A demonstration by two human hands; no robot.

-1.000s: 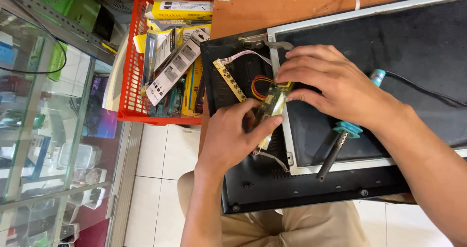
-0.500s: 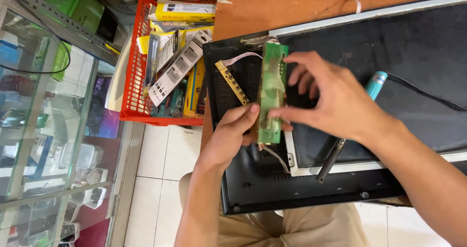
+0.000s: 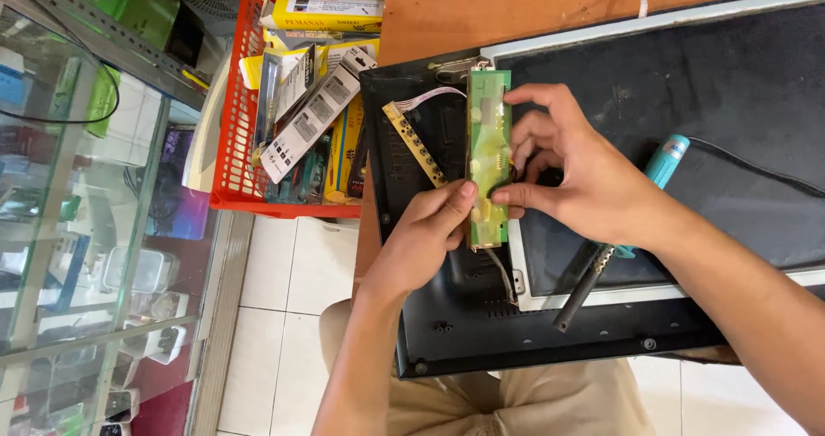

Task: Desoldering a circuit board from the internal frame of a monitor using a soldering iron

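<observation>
Left hand (image 3: pixel 425 234) reaching up from the lower edge, forearm nearly upright, thumb tip pressed against the lower left edge of a long green circuit board (image 3: pixel 487 157). Fingers curled under, pinching that board. Right hand (image 3: pixel 577 174) coming in from the lower right, forearm slanting across the frame, thumb and bent fingers closed on the board's right edge, forefinger stretched up to touch its upper part. Board held upright between both hands, lifted just above a black plastic back cover (image 3: pixel 447 333).

One narrow yellow strip board (image 3: pixel 414 142) just left of the green one, lying tilted on the cover, with a thin bundle of pink and white wires (image 3: pixel 434 97) arching from its top end. One grey wire (image 3: pixel 501 268) trailing from the bottom of the green board.

One flat dark panel in a pale frame (image 3: pixel 653 84) stacked on the cover, under the right wrist. One tool with a teal handle (image 3: pixel 663 163) and a black shaft (image 3: pixel 583 292) lying across the panel's lower edge, partly hidden by the wrist. One black cable (image 3: pixel 756 171) running off right from the handle.

Orange-brown wooden surface (image 3: pixel 481 11) beneath everything. One red plastic basket (image 3: pixel 234 144) at its left, crammed with boxed goods, too many and too overlapped to count. Glass display case (image 3: pixel 77 230) far left; white tiled floor (image 3: pixel 292 298) below.
</observation>
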